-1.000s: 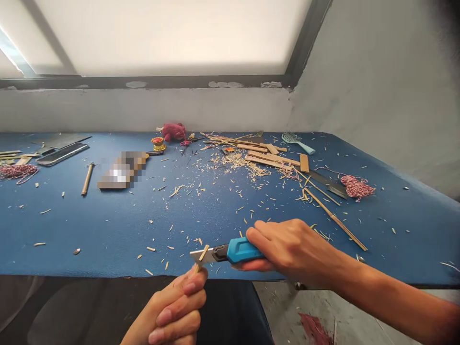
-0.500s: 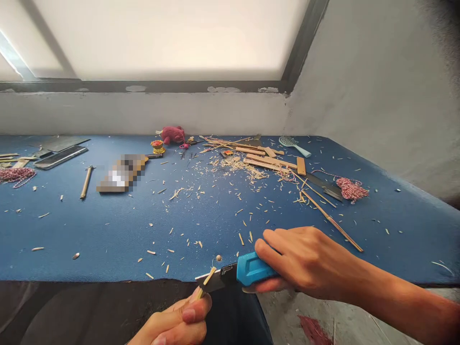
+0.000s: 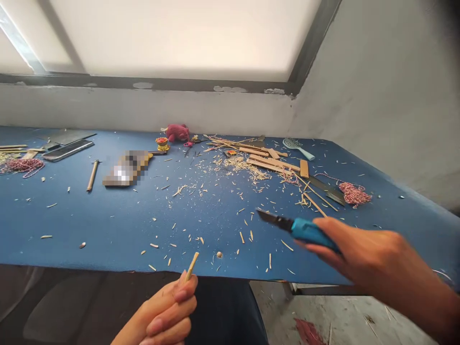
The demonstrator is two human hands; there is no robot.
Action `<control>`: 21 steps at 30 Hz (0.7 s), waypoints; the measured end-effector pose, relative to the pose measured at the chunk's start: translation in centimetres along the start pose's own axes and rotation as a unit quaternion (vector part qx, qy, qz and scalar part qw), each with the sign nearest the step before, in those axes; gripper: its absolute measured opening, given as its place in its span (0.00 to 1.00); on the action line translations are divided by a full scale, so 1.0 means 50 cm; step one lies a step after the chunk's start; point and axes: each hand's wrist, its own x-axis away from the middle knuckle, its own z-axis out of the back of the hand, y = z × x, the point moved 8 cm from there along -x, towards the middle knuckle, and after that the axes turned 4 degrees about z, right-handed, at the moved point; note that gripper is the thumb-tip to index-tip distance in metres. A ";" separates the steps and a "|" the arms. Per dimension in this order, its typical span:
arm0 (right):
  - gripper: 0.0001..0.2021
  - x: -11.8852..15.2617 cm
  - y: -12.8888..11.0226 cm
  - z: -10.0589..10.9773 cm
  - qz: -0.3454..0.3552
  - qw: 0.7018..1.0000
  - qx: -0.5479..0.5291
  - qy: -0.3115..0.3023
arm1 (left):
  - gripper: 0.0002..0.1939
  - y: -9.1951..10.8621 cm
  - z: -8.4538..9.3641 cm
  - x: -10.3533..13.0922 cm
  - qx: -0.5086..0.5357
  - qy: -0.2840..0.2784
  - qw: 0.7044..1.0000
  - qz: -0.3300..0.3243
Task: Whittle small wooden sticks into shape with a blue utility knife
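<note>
Pinching a thin pale bamboo stick point(image 3: 191, 266) in the closed left hand point(image 3: 163, 314), long axis tilting toward one o'clock, while gripping a blue-handled utility knife point(image 3: 295, 227) in the clenched right hand point(image 3: 373, 258), blade lying off at two o'clock, apart, above the blue bench point(image 3: 108, 225).

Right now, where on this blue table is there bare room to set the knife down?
The barest patch of the blue table is near-left, between the small wooden stick and the front edge, with only stray chips. The far right corner past the red-white twine is also fairly bare. The middle back, around the wooden strips and shavings, is crowded.
</note>
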 end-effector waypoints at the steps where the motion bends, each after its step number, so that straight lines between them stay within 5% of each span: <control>1: 0.15 -0.007 -0.028 -0.003 0.004 1.000 -0.027 0.000 | 0.10 0.002 -0.059 -0.018 0.000 -0.045 0.999 0.004; 4: 0.15 -0.024 -0.099 -0.009 0.021 0.992 -0.126 0.005 | 0.10 0.001 -0.127 -0.048 -0.002 -0.070 0.997 -0.021; 9: 0.16 -0.040 -0.165 -0.025 0.054 0.980 -0.192 0.004 | 0.09 -0.020 -0.125 -0.062 -0.040 -0.085 0.995 -0.023; 21: 0.14 -0.054 -0.166 -0.014 0.035 0.987 -0.154 0.028 | 0.12 -0.044 -0.147 -0.098 -0.073 -0.132 0.989 0.002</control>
